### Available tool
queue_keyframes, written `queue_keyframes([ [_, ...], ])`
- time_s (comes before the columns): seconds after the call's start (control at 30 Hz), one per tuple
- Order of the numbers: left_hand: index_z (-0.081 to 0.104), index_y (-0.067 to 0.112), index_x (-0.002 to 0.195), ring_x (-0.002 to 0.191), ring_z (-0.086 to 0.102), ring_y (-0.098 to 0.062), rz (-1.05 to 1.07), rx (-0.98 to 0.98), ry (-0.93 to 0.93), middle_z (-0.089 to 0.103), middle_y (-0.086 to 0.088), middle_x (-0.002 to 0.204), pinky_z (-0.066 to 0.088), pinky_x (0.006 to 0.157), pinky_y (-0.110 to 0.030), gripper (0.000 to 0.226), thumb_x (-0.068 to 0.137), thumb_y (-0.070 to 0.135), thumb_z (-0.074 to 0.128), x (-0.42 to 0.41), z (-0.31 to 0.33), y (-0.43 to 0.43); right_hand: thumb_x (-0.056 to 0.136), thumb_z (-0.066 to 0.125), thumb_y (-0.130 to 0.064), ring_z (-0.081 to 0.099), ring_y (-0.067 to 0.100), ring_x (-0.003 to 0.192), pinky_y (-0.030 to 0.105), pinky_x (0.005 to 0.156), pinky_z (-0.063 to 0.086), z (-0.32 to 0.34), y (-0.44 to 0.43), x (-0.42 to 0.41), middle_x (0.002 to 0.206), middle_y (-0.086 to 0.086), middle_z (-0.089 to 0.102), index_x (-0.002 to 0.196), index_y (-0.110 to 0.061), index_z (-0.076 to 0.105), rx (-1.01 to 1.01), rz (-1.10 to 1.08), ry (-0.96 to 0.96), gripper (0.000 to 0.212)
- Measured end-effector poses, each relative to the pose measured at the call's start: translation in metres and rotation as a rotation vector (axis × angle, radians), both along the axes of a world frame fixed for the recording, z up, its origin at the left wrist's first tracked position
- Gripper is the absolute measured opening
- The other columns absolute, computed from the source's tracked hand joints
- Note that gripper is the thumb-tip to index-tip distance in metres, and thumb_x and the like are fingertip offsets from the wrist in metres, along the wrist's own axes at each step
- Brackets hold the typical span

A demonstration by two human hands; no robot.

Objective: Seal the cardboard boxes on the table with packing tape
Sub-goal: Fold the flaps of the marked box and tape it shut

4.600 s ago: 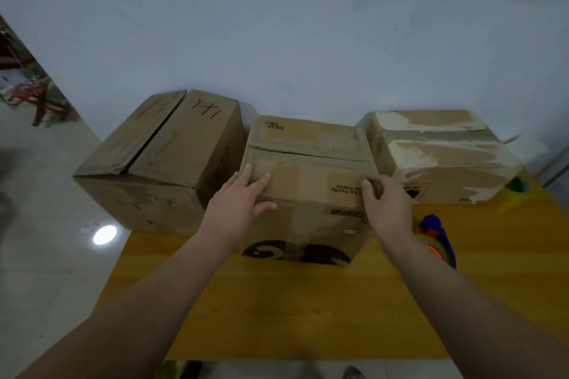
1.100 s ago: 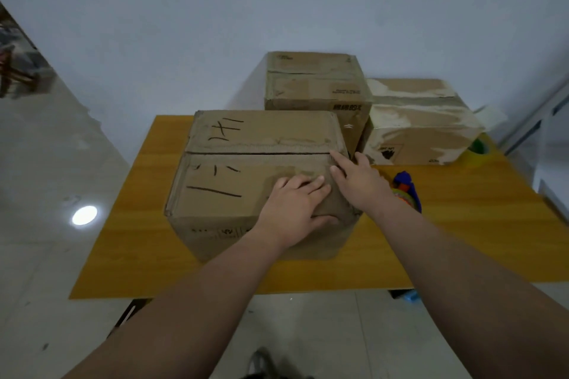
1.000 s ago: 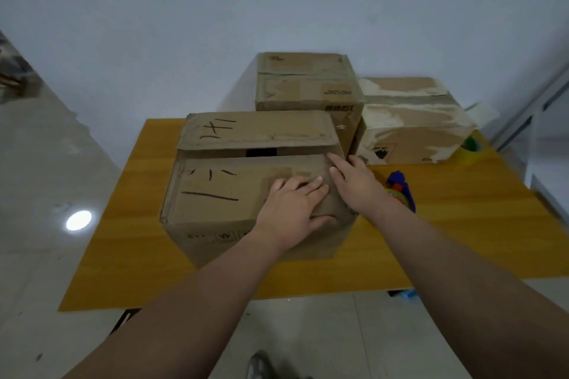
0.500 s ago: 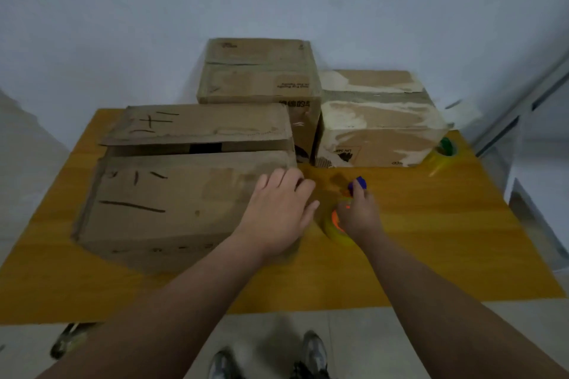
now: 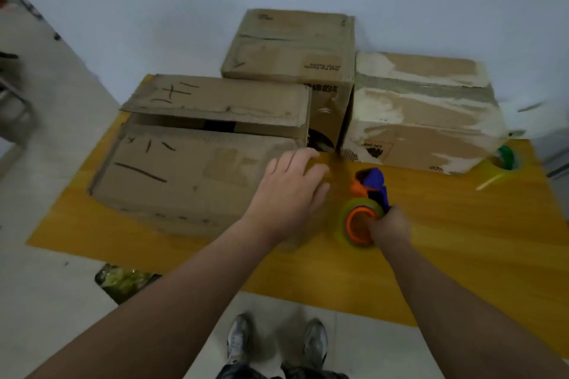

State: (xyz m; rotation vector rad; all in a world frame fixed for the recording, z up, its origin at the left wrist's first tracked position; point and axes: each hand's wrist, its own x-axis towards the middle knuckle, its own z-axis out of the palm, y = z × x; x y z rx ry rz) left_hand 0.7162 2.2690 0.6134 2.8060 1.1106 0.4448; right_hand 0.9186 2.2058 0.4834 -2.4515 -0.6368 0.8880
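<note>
A large cardboard box (image 5: 184,169) with black marker strokes sits at the near left of the yellow table (image 5: 462,240). Its two top flaps stand slightly apart, leaving a dark gap. My left hand (image 5: 289,191) rests flat with straight fingers on the box's right end. My right hand (image 5: 389,226) grips an orange and blue tape dispenser (image 5: 365,203) holding a roll of clear tape, just right of the box and above the table. Behind stand a taller brown box (image 5: 292,52) and a box with torn white patches (image 5: 421,114).
A spare tape roll with a green core (image 5: 505,160) lies at the table's far right edge, by the wall. My shoes (image 5: 277,341) are on the tiled floor below the near edge. A greenish bag (image 5: 123,280) lies under the table's left side.
My right hand left the marked box, reached right and took hold of the tape dispenser, now lifted nearer me. The left hand stays on the box. The flaps have parted slightly.
</note>
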Motion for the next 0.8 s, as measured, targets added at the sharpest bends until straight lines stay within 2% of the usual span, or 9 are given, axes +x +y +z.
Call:
queue_keyframes([
  [0.1, 0.051, 0.017, 0.131, 0.131, 0.036, -0.026, 0.035, -0.006, 0.001, 0.042, -0.008, 0.141, 0.026, 0.108, -0.043, 0.042, 0.095, 0.038, 0.045, -0.012, 0.001, 0.009, 0.083, 0.068, -0.006, 0.057, 0.027, 0.073, 0.040, 0.057, 0.048, 0.024, 0.011, -0.012, 0.092, 0.008, 0.054, 0.103, -0.015, 0.040, 0.307, -0.006, 0.038, 0.036],
  [0.2, 0.028, 0.022, 0.147, 0.144, 0.010, -0.024, 0.043, 0.011, 0.100, 0.020, -0.007, 0.156, 0.005, 0.116, -0.043, 0.064, 0.094, 0.058, 0.028, -0.033, 0.002, 0.026, 0.083, 0.065, -0.001, 0.057, 0.021, 0.074, 0.025, 0.052, 0.040, 0.063, 0.026, -0.024, 0.084, -0.008, 0.052, 0.105, -0.017, 0.042, 0.582, -0.010, -0.081, 0.036],
  [0.27, 0.008, 0.026, 0.151, 0.145, -0.004, -0.022, 0.078, 0.029, 0.154, 0.003, -0.005, 0.159, -0.005, 0.117, -0.043, 0.073, 0.089, 0.066, 0.012, -0.050, 0.003, 0.041, 0.081, 0.066, 0.001, 0.055, 0.013, 0.083, 0.018, 0.063, 0.041, 0.092, 0.036, -0.032, 0.096, -0.008, 0.054, 0.117, -0.017, 0.049, 0.707, 0.024, -0.151, 0.044],
  [0.37, -0.009, 0.028, 0.149, 0.144, -0.015, -0.020, 0.141, 0.038, 0.236, -0.010, -0.003, 0.158, -0.012, 0.114, -0.043, 0.081, 0.082, 0.073, 0.000, -0.083, 0.004, 0.070, 0.078, 0.068, 0.001, 0.053, 0.017, 0.103, 0.025, 0.084, 0.043, 0.133, 0.048, -0.040, 0.116, 0.004, 0.057, 0.130, -0.016, 0.053, 0.737, 0.133, -0.316, 0.056],
  [0.43, -0.009, 0.028, 0.149, 0.143, -0.015, -0.020, 0.171, 0.014, 0.280, -0.008, 0.000, 0.159, -0.013, 0.113, -0.045, 0.085, 0.079, 0.075, 0.000, -0.109, 0.004, 0.091, 0.077, 0.069, -0.002, 0.052, 0.014, 0.103, 0.026, 0.084, 0.042, 0.157, 0.053, -0.050, 0.117, 0.002, 0.058, 0.129, -0.017, 0.056, 0.727, 0.175, -0.409, 0.056],
  [0.5, -0.004, 0.028, 0.150, 0.144, -0.013, -0.020, 0.202, -0.026, 0.306, -0.001, 0.003, 0.159, -0.013, 0.112, -0.048, 0.085, 0.080, 0.075, 0.004, -0.135, 0.004, 0.110, 0.077, 0.071, -0.009, 0.050, 0.008, 0.090, 0.019, 0.073, 0.041, 0.177, 0.059, -0.067, 0.101, -0.007, 0.058, 0.124, -0.021, 0.060, 0.721, 0.208, -0.424, 0.049],
  [0.57, 0.004, 0.031, 0.150, 0.145, -0.011, -0.021, 0.221, -0.053, 0.321, 0.005, 0.004, 0.159, -0.014, 0.112, -0.050, 0.081, 0.082, 0.074, 0.006, -0.159, 0.004, 0.125, 0.077, 0.072, -0.014, 0.053, 0.009, 0.073, 0.016, 0.058, 0.035, 0.188, 0.068, -0.091, 0.080, -0.012, 0.057, 0.108, -0.023, 0.067, 0.711, 0.249, -0.374, 0.033],
  [0.67, 0.012, 0.043, 0.147, 0.144, -0.011, -0.026, 0.255, -0.110, 0.317, 0.007, -0.001, 0.159, -0.010, 0.113, -0.054, 0.073, 0.081, 0.075, 0.008, -0.193, 0.005, 0.143, 0.078, 0.075, -0.021, 0.054, 0.003, 0.063, 0.017, 0.052, 0.034, 0.185, 0.087, -0.131, 0.067, -0.014, 0.057, 0.082, -0.027, 0.061, 0.685, 0.239, -0.218, 0.017],
  [0.8, 0.013, 0.051, 0.144, 0.143, -0.008, -0.035, 0.297, -0.336, 0.264, -0.010, -0.006, 0.158, 0.002, 0.113, -0.055, 0.080, 0.071, 0.082, 0.017, -0.225, 0.006, 0.164, 0.077, 0.077, -0.032, 0.057, 0.006, 0.073, 0.021, 0.062, 0.042, 0.167, 0.111, -0.170, 0.080, -0.011, 0.061, 0.099, -0.022, 0.059, 0.646, 0.180, -0.050, 0.030],
])
